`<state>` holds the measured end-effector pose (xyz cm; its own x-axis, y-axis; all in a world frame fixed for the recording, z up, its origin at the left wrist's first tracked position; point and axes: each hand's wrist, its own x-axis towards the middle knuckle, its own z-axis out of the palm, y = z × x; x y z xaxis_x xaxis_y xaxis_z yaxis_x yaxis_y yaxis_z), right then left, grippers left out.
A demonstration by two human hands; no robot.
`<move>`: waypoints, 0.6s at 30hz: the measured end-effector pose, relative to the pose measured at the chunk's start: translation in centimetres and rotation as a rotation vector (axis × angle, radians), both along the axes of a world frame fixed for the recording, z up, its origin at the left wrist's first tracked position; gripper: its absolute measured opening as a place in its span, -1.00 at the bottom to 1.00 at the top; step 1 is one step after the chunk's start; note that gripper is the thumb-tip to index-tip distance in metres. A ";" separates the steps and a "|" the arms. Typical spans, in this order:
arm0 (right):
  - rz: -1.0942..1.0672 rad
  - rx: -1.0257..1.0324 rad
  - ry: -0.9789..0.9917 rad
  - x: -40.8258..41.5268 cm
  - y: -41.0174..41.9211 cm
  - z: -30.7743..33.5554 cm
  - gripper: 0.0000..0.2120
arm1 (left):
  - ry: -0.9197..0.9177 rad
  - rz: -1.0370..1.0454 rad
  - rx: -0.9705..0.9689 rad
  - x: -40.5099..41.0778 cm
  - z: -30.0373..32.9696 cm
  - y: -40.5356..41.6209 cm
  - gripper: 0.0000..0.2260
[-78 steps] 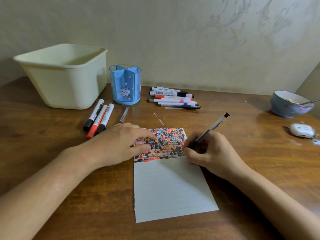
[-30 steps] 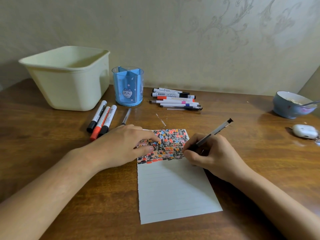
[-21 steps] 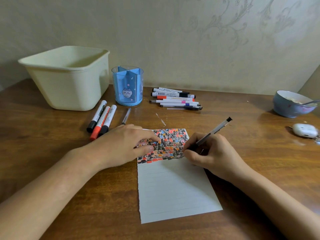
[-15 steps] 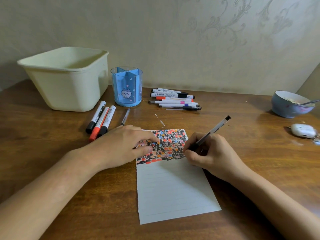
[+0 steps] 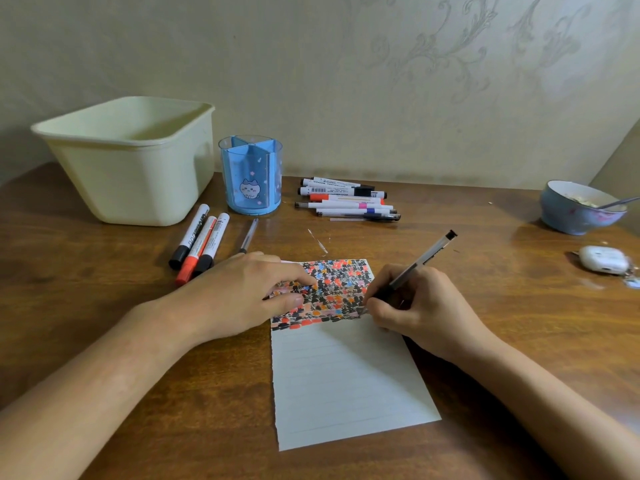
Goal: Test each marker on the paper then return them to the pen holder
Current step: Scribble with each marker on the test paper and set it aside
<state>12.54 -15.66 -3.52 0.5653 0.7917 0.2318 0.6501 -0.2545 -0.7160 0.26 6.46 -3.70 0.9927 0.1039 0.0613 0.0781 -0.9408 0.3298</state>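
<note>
While right hand [image 5: 420, 306] pinched pen [image 5: 420, 261], tip on paper [image 5: 346, 375], barrel slanted up-right; holder [image 5: 251, 174] lay far-left, nearer left hand [image 5: 242, 296], flat, fingers straight.

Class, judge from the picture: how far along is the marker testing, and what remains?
Done: colour marks fill the top of the paper. In hand: the right hand holds a pen tip-down on the marks while the left hand rests on the sheet. Left: the holder looks empty; three markers and a pile lie on the table.
</note>
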 end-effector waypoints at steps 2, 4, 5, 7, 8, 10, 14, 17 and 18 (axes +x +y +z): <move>0.019 0.002 0.009 0.0 0.0 0.0 -0.80 | 0.001 -0.003 0.003 0.0 0.1 0.0 -0.69; 0.030 -0.005 0.013 0.0 -0.1 0.0 -0.81 | 0.006 -0.003 0.006 0.0 0.0 0.0 -0.69; 0.029 -0.009 0.008 0.1 0.0 0.0 -0.81 | 0.006 -0.003 0.007 0.0 0.0 0.0 -0.69; 0.022 -0.016 -0.009 0.1 -0.1 0.0 -0.81 | 0.004 -0.003 0.010 0.0 -0.1 0.1 -0.69; 0.021 -0.015 -0.013 0.1 -0.1 -0.1 -0.81 | 0.005 -0.003 0.011 0.0 -0.1 0.1 -0.69; 0.028 -0.009 0.000 0.1 -0.1 -0.1 -0.82 | 0.009 -0.003 0.016 0.1 0.0 0.0 -0.69; 0.015 -0.013 -0.014 0.1 0.0 -0.1 -0.79 | 0.001 -0.006 0.009 0.0 -0.1 0.1 -0.70; 0.022 -0.007 -0.010 0.2 0.0 -0.1 -0.80 | 0.003 -0.009 0.010 0.0 -0.1 0.1 -0.69; 0.030 -0.006 -0.001 0.2 -0.1 -0.1 -0.81 | 0.008 -0.008 0.013 0.1 -0.1 0.1 -0.69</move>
<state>12.69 -15.75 -3.63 0.5407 0.8098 0.2277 0.6581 -0.2386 -0.7141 0.31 6.55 -3.77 0.9940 0.0950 0.0549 0.0729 -0.9457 0.3168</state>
